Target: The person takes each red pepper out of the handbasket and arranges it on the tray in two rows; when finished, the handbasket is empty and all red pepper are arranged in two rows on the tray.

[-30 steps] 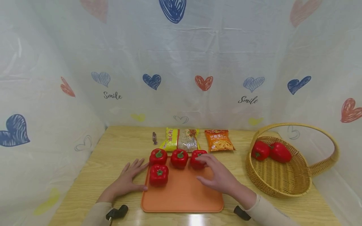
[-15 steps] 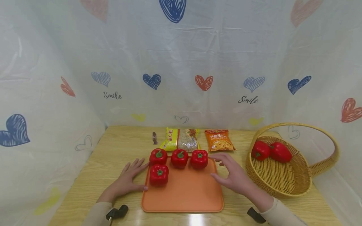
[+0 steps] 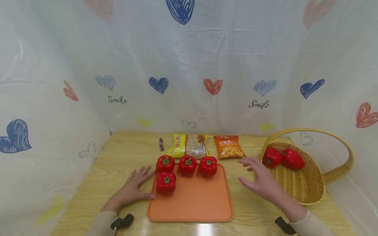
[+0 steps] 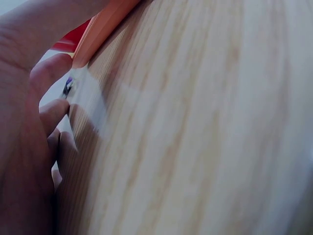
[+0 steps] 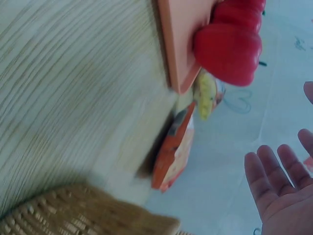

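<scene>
An orange tray lies on the table with several red bell peppers on it: three along its far edge, the rightmost nearest the right hand, and one in front of the left one. My left hand rests at the tray's left edge, fingers spread, thumb and fingertips touching the rim. Between tray and basket hovers my right hand, holding nothing, its fingers loosely bent and apart. Two more red peppers lie inside the wicker basket on the right.
Behind the tray lie a yellow food packet and an orange snack bag. A small dark wrapped item is left of them. The basket's tall handle arches up at right. A heart-printed curtain hangs behind the table.
My right hand has moved right, away from the rightmost pepper on the tray and toward the basket. That pepper stays on the tray. The left hand has not visibly moved.
</scene>
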